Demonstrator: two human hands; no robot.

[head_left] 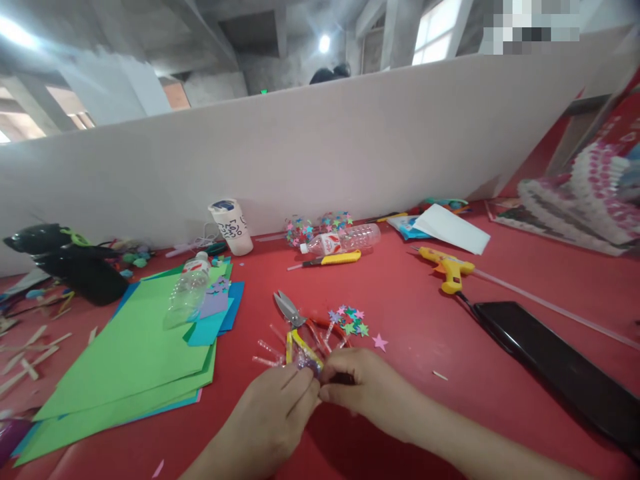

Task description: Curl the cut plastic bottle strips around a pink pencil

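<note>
Close in front of me, my left hand (280, 410) is closed on a clear plastic piece (267, 350) whose narrow strips fan out past the fingers. A purplish glint shows at its middle. My right hand (365, 387) pinches at the same spot, its fingertips meeting those of the left; what lies between them is hidden. Just beyond the hands rest scissors (293, 313) with grey blades and red and yellow handles, partly covered by the strips. To their right is a small heap of coloured foam stars (355, 320), with a pink star (380, 343) apart from it.
Green sheets (135, 347) and a clear bottle (187, 290) lie left, near a black bottle (85, 263). Behind are a white cup (233, 227), another bottle (345, 240) and a yellow utility knife (340, 259). A glue gun (447, 267) and black tray (550, 367) occupy the right.
</note>
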